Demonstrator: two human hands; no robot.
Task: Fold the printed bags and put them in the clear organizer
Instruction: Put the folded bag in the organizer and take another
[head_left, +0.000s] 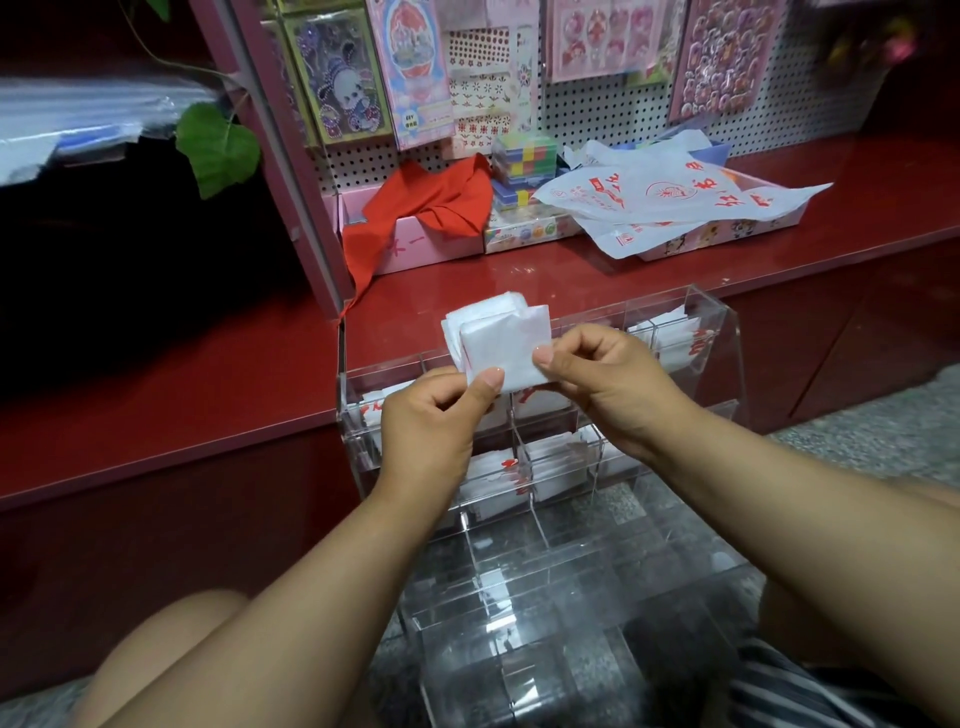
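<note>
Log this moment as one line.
left hand + right hand: pinch folded white printed bag | above clear acrylic organizer | unfolded bags on red shelf

Both forearms bare, no sleeves, watch or rings seen; short trimmed nails; left knee (171, 654) bare; striped dark-and-grey shorts (795, 691) over right thigh
</note>
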